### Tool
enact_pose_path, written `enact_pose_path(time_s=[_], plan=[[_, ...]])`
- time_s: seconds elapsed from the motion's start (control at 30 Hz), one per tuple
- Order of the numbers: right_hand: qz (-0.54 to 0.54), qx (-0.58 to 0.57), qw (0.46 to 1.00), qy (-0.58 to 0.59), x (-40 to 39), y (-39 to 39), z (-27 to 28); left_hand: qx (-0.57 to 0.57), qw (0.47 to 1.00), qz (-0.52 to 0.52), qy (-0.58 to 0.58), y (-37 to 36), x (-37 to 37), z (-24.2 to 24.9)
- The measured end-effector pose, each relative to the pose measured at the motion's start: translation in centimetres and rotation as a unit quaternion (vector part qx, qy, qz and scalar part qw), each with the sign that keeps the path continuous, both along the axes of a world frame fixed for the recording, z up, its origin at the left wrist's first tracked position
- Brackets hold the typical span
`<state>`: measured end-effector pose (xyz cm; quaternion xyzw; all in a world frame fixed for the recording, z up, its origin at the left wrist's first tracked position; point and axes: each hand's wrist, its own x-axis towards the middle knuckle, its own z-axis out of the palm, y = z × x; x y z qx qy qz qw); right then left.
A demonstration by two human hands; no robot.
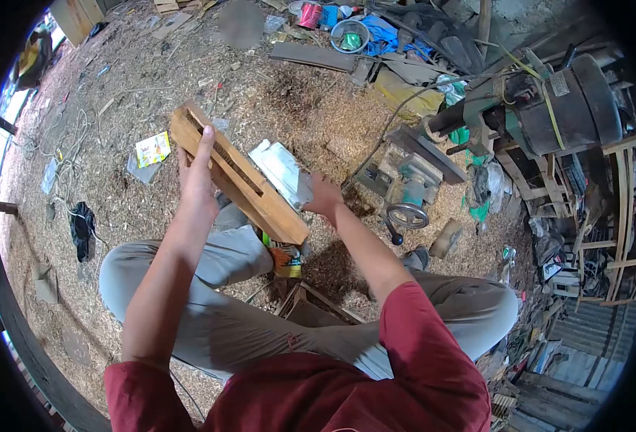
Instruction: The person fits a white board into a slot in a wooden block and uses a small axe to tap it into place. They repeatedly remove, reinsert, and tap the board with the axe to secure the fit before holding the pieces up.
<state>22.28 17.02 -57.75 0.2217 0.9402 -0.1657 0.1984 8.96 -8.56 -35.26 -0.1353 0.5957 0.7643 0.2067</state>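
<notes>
My left hand point(198, 173) grips a long wooden block point(271, 211) near its far end, the thumb lying over the top and the fingers round the side. A long narrow slot with a dark inside runs along the block, which is held tilted above my lap. Close to the block's right side, my right hand point(323, 194) is closed on the near edge of a pale, silvery-white sheet point(278, 167), creased and roughly rectangular. Part of the right fingers is hidden behind the sheet.
Wood shavings cover the ground. A machine vise with a handwheel point(407, 215) stands ahead to the right, below a large dark motor point(566, 104). A yellow packet point(152, 149) lies to the left. Buckets point(350, 36) and scrap sit at the back. Beneath my knees is a wooden box point(311, 311).
</notes>
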Motion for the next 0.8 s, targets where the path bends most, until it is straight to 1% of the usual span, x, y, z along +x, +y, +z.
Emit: enact_pose_path(time_s=[0.07, 0.13, 0.2, 0.23, 0.3, 0.33, 0.4, 0.47, 0.53, 0.57, 0.6, 0.63, 0.67, 0.7, 0.73, 0.8], plan=[[-0.018, -0.002, 1.0, -0.008, 1.1, 0.7, 1.4, -0.025, 0.999, -0.016, 0.039, 0.3, -0.1, -0.5], [-0.039, -0.002, 0.999, -0.007, 2.1, 1.7, 2.5, -0.016, 0.998, -0.017, 0.063, 0.8, 0.5, 0.0], [-0.081, -0.068, 0.994, 0.005, 3.5, 2.6, 1.8, -0.008, 0.996, -0.016, 0.09, 1.3, 0.9, 0.7], [-0.082, -0.066, 0.994, 0.009, 4.0, 3.0, 1.8, -0.024, 0.994, -0.004, 0.103, 1.6, 1.2, 0.6], [0.002, -0.134, 0.99, -0.042, 4.9, 3.3, 3.0, -0.037, 0.992, 0.011, 0.118, 1.9, 1.7, 0.1], [0.004, -0.131, 0.991, -0.039, 5.6, 3.3, 3.7, -0.034, 0.989, 0.003, 0.143, 2.0, 1.8, -0.2], [-0.006, -0.063, 0.99, 0.124, 7.4, 2.2, 8.3, -0.031, 0.985, -0.004, 0.172, 2.0, 2.2, -0.8], [0.039, -0.032, 0.989, 0.138, 9.0, 2.7, 13.9, -0.035, 0.985, -0.011, 0.168, 2.2, 2.9, -0.9], [0.063, 0.017, 0.984, 0.163, 10.8, 3.8, 17.3, -0.03, 0.984, -0.021, 0.172, 2.0, 4.1, -0.2], [0.065, 0.019, 0.978, 0.199, 11.7, 4.4, 19.5, -0.019, 0.984, -0.028, 0.175, 2.1, 4.4, -0.3], [0.063, 0.05, 0.972, 0.222, 12.7, 4.3, 22.5, -0.006, 0.983, -0.035, 0.179, 2.3, 4.7, -0.6], [0.075, 0.093, 0.967, 0.223, 13.7, 4.8, 24.6, -0.001, 0.98, -0.043, 0.192, 2.3, 4.8, -0.9], [0.071, 0.097, 0.966, 0.229, 14.8, 5.6, 26.5, 0.001, 0.979, -0.047, 0.199, 2.3, 5.1, -0.7], [0.145, 0.166, 0.92, 0.324, 16.1, 6.5, 28.3, 0.025, 0.978, -0.057, 0.2, 2.3, 5.5, -0.3], [0.217, 0.234, 0.854, 0.41, 17.1, 7.3, 29.9, 0.049, 0.976, -0.066, 0.201, 2.4, 5.9, 0.0], [0.2, 0.248, 0.844, 0.431, 19.0, 8.0, 32.3, 0.061, 0.975, -0.07, 0.205, 2.9, 7.2, 1.1]])
